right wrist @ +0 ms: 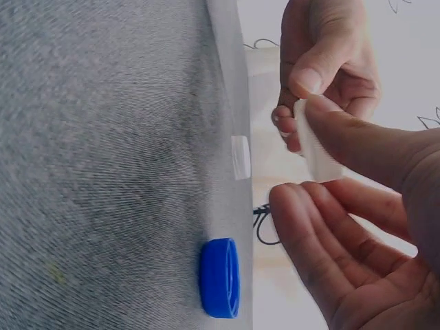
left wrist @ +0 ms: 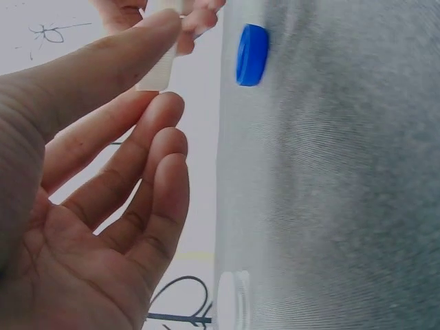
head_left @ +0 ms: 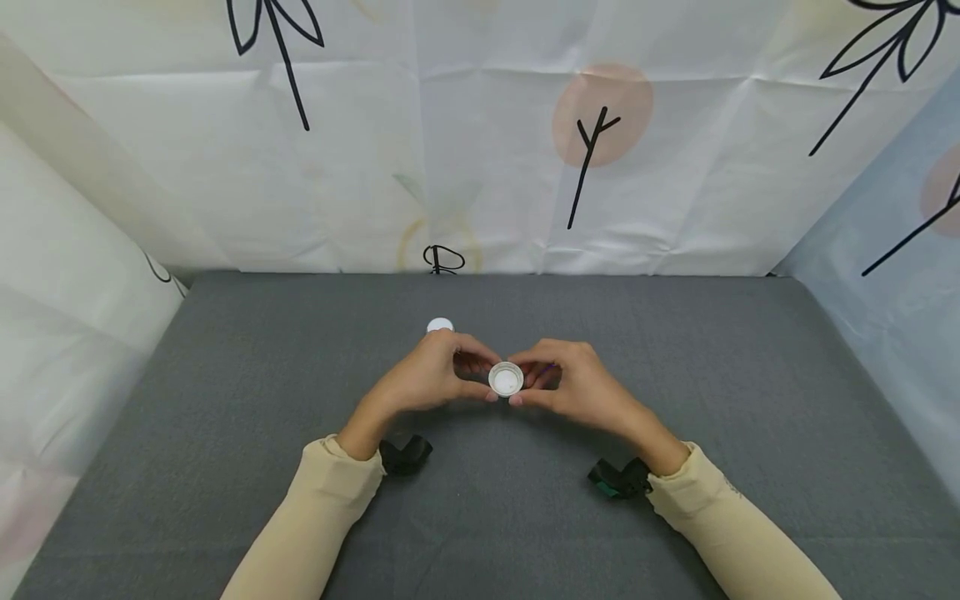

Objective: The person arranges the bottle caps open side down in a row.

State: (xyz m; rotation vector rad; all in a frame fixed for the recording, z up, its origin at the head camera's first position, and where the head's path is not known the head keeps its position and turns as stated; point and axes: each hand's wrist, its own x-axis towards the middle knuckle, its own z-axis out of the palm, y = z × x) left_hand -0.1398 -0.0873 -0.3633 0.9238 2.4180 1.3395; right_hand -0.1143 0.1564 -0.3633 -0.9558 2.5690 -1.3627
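Between my two hands is a white bottle cap [head_left: 506, 379] with a ridged side, its hollow inside turned up toward the head camera. My left hand [head_left: 427, 375] pinches its left edge with thumb and forefinger. From the other side my right hand [head_left: 581, 383] pinches the same cap, the other fingers loosely bent below. Both wrist views show the held cap edge-on, above the table. A blue bottle cap [right wrist: 220, 278] lies on the table, mostly hidden behind my right hand in the head view. Another white cap [head_left: 440, 324] rests just beyond my left hand, partly covered by it.
A grey cloth covers the table [head_left: 480, 517]. White patterned fabric [head_left: 480, 167] hangs along the back edge and at both sides. Black camera mounts [head_left: 405, 456] sit on the wrists, beside cream sleeves [head_left: 307, 508].
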